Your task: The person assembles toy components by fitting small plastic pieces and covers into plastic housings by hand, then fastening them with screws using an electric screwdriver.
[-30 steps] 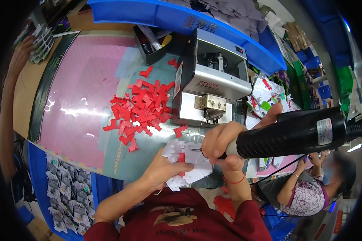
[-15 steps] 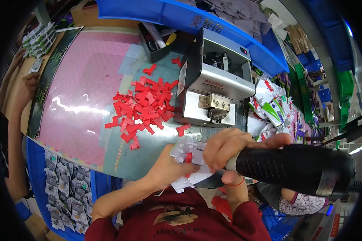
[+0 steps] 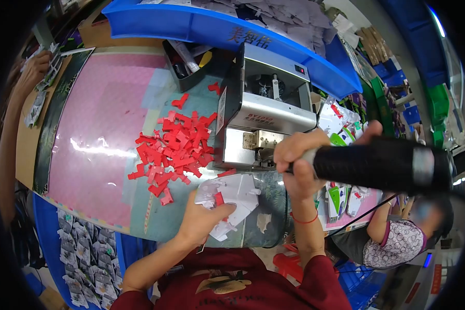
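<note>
My left hand (image 3: 200, 221) grips a white plastic shell (image 3: 244, 195) above the near edge of the table, thumb across its inner side. A small red plastic part (image 3: 219, 199) sits inside the shell, beside the thumb. My right hand (image 3: 300, 163) is wrapped round the nose of a black electric screwdriver (image 3: 367, 166), lifted to the right of the shell and apart from it. The screwdriver's tip is largely hidden by my fingers. Beyond the shell lies a loose pile of red plastic parts (image 3: 178, 144).
A metal bench machine (image 3: 276, 111) stands behind my right hand. Behind it is a long blue bin (image 3: 201, 23) of grey-white pieces. A black tray (image 3: 188, 77) holds tools. More shells (image 3: 85, 253) fill a bin at lower left. Other people work at left and right.
My right hand has lifted the screwdriver up and away from the shell. My left hand has shifted slightly left with the shell, and the view has turned a little.
</note>
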A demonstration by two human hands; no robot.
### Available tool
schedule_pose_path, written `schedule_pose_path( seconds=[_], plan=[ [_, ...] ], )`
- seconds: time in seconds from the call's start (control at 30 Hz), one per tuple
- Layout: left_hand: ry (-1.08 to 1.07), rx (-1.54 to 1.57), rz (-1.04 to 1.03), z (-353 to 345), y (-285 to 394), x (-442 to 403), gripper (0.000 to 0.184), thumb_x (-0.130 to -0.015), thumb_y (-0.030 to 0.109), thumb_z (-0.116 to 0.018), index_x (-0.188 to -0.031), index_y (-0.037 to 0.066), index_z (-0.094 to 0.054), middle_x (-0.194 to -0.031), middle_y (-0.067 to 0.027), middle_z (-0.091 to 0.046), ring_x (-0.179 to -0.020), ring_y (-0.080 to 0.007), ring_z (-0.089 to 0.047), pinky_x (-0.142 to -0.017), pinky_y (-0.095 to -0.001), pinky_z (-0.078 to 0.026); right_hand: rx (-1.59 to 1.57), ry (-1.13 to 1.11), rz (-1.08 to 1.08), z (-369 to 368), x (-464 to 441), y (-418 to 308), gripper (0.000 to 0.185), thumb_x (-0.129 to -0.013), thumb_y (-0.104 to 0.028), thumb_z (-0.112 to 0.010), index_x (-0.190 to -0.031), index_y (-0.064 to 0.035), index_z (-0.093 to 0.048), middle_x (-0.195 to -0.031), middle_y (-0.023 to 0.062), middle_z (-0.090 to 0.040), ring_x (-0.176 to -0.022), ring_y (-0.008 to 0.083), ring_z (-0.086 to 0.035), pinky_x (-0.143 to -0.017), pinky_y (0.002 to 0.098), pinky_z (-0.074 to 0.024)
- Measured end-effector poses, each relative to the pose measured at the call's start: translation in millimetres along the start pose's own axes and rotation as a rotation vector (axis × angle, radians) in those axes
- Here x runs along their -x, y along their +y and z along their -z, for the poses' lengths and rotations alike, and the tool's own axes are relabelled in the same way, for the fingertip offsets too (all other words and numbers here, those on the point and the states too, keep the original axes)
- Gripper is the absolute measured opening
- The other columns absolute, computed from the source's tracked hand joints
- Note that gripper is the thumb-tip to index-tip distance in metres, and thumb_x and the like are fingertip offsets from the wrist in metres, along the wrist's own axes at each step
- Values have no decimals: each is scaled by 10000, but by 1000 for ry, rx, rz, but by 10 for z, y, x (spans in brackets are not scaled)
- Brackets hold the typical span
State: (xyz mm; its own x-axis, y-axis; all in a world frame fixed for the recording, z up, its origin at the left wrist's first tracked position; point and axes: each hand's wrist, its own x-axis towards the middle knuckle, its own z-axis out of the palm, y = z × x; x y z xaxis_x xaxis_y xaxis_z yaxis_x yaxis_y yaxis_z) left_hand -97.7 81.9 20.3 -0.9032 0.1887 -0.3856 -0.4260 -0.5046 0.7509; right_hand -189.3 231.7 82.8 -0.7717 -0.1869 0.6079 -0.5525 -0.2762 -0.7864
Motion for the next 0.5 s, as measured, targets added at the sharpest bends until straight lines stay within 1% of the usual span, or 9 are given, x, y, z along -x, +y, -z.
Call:
schedule_pose_path(
  seconds=[0.1,0.2,0.23,0.3,0.33,0.37,0.4,0.47,0.5],
  plan=[
    [54,28,21,-3,-1,14,299,-669,-35,-618,-962,-29,-555,-789,-50,-596,-652,-86,-552,-572,-225,-445,49,57,-88,-20,17,32,166,-752,-70,-611,-770,11,-468,-622,74,-517,-500,109,-495,-475,221,-421],
    [55,54,23,-11,19,15,313,-671,-40,-609,-977,-29,-544,-816,-63,-596,-681,-104,-566,-591,-237,-456,35,39,-216,-121,61,-115,281,-800,-226,-579,-702,-9,-429,-548,66,-446,-423,134,-421,-423,260,-369],
    [54,69,18,-10,22,17,322,-672,-43,-605,-987,-30,-539,-828,-69,-596,-694,-112,-571,-600,-242,-461,-10,2,-199,-98,123,-118,278,-785,-222,-603,-800,8,-449,-561,58,-448,-406,139,-423,-399,272,-375],
    [48,102,51,-35,68,30,347,-675,-48,-595,-1014,-29,-523,-859,-79,-594,-731,-131,-581,-632,-255,-474,-163,-86,-141,-144,195,-145,381,-780,-215,-617,-1046,-35,-411,-577,56,-456,-411,144,-440,-395,274,-392],
    [44,117,66,-40,89,34,360,-676,-51,-589,-1028,-29,-515,-875,-84,-592,-749,-140,-585,-647,-262,-480,-226,-50,-122,-211,243,-193,526,-786,-196,-616,-1142,-153,-232,-590,60,-467,-422,148,-460,-393,277,-404],
    [35,132,75,-32,93,38,382,-681,-55,-580,-1052,-26,-496,-904,-90,-589,-787,-162,-593,-691,-278,-489,-290,-15,-102,-277,290,-241,725,-791,-177,-616,-1239,-271,-53,-602,63,-478,-434,153,-479,-390,280,-416],
    [41,131,72,-30,95,43,386,-679,-55,-583,-1053,-25,-494,-906,-91,-588,-789,-163,-593,-694,-280,-489,-352,19,-79,-344,336,-288,945,-797,-158,-616,-1336,-389,125,-615,66,-488,-445,157,-499,-388,282,-429],
    [50,129,64,-40,94,50,393,-676,-56,-589,-1055,-24,-491,-912,-93,-587,-794,-164,-592,-700,-284,-489,-569,-37,-136,-302,453,-317,1080,-740,6,-625,-1271,-517,157,-655,99,-535,-549,208,-538,-523,346,-445],
    [55,136,77,-48,104,57,389,-674,-56,-592,-1049,-23,-493,-912,-94,-587,-793,-164,-592,-698,-284,-489,-547,-117,-125,-265,464,-298,1052,-731,0,-636,-1289,-500,103,-653,97,-540,-544,210,-540,-522,346,-445]
  ],
)
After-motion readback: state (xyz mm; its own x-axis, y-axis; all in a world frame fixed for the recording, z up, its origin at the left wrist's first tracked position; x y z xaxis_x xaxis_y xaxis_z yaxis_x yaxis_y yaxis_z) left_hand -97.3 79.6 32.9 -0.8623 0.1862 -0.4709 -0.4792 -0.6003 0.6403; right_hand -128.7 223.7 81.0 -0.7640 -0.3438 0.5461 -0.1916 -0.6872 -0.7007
